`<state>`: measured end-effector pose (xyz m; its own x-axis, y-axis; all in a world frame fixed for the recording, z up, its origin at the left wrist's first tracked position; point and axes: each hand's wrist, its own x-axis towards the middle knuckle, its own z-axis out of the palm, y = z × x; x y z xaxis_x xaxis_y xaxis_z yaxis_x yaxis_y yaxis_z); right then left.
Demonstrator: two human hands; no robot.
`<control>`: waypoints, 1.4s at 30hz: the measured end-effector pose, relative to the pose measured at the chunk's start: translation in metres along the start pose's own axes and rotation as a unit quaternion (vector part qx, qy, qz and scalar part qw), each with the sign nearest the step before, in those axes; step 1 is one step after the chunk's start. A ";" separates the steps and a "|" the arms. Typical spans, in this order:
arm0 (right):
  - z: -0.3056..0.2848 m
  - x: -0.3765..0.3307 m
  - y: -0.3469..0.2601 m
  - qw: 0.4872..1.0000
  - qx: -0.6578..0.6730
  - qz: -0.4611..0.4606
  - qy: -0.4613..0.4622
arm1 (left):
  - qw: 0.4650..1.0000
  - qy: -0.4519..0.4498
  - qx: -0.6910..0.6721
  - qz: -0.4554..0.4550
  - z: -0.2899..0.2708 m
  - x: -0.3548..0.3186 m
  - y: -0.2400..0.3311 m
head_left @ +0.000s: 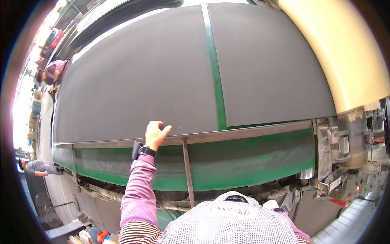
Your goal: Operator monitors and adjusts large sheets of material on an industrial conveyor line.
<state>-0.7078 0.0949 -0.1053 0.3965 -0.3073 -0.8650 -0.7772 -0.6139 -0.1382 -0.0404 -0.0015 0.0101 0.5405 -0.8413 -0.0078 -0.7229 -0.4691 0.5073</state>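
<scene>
Locate the left sheet point(134, 77) lying flat and dark on the green belt point(219, 101), with the near edge along the metal rail point(243, 132); presumably laid flat for even support from beneath. Find the left hand point(155, 136) over that near edge, reaching across the rail, with a dark wrist device point(142, 150) strapped behind. Read the left grip as loosely open: bent fingers, thumb set apart, nothing visible between. Judge the placement as suited to steadying or feeling the edge; cannot confirm contact from this angle. Look for the right hand point(269, 204) at the lower edge, mostly hidden behind the mesh garment point(227, 223); cannot tell the state of that grip. Moving outward, note the right sheet point(272, 61) on the same belt, kept apart from the left sheet by a green strip. Below the rail, note a lower green run behind an upright post point(187, 171), probably placed to brace the rail. At far right, note the cream roller point(345, 53), mounted crosswise beside the right sheet. For containers, check the coloured heap point(93, 235) at lower left; too small to tell if held in a bin. At far left, note two co-workers point(57, 69), well apart.
</scene>
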 end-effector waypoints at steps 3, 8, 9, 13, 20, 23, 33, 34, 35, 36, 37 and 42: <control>-0.006 -0.003 0.003 0.999 -0.024 0.019 -0.028 | 0.993 0.023 0.025 0.116 0.036 -0.016 0.056; -0.036 -0.026 -0.004 0.999 -0.012 0.042 0.001 | 0.969 -0.072 -0.170 0.166 0.045 -0.015 0.086; -0.040 -0.032 -0.007 0.998 0.014 0.057 0.010 | 0.970 -0.044 -0.128 0.203 0.037 -0.012 0.073; -0.038 -0.043 -0.015 0.993 0.067 0.096 0.014 | 0.937 0.117 0.277 0.178 -0.020 0.012 -0.029; -0.036 -0.039 -0.017 0.998 0.020 0.064 -0.004 | 0.986 0.062 0.148 0.039 -0.034 -0.007 -0.123; -0.045 -0.031 -0.022 0.983 0.131 0.128 0.016 | 0.992 0.032 0.102 0.063 -0.012 -0.011 -0.079; -0.022 -0.023 -0.018 0.990 0.087 0.094 0.059 | 0.966 -0.186 0.088 0.159 0.014 -0.002 0.063; -0.019 -0.023 -0.017 0.990 0.089 0.093 0.059 | 0.961 -0.234 0.067 0.133 0.021 0.002 0.074; -0.016 -0.023 -0.017 0.987 0.102 0.108 0.063 | 0.955 -0.242 0.056 0.162 0.029 0.004 0.085; -0.015 -0.023 -0.017 0.984 0.114 0.120 0.068 | 0.946 -0.258 0.065 0.185 0.038 0.008 0.097; -0.015 -0.023 -0.018 0.984 0.115 0.123 0.066 | 0.947 -0.242 0.056 0.204 0.047 0.009 0.110; -0.034 -0.028 -0.023 0.988 0.119 0.094 0.041 | 0.939 -0.228 0.071 0.250 0.095 -0.002 0.186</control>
<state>-0.6840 0.0931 -0.0611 0.2655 -0.4638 -0.8452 -0.9298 -0.3549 -0.0974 -0.2163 -0.1126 0.0225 -0.0978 -0.9782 -0.1833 -0.9044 0.0105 0.4266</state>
